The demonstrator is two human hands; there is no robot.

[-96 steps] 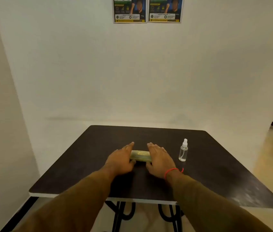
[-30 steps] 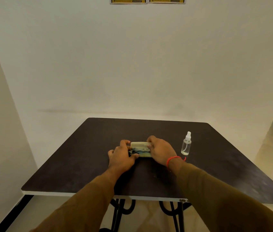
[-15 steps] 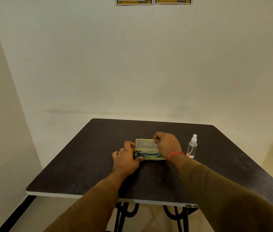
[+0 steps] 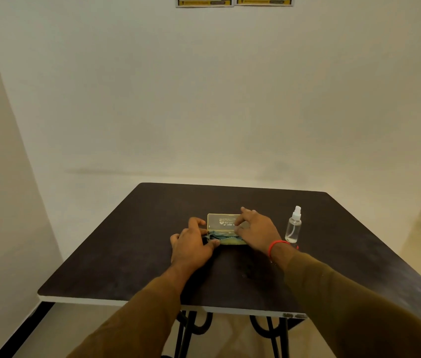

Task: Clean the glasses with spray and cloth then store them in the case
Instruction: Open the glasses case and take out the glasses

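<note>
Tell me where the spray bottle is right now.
The spray bottle stands upright on the dark table, right of the open case, just beyond the right hand.

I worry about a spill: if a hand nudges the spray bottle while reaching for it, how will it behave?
The spray bottle is tall and slim and stands on a narrow base, so a side knock would probably tip it. It looks like thin clear plastic, so probably light. It is round, so it may roll once down on the table.
</note>
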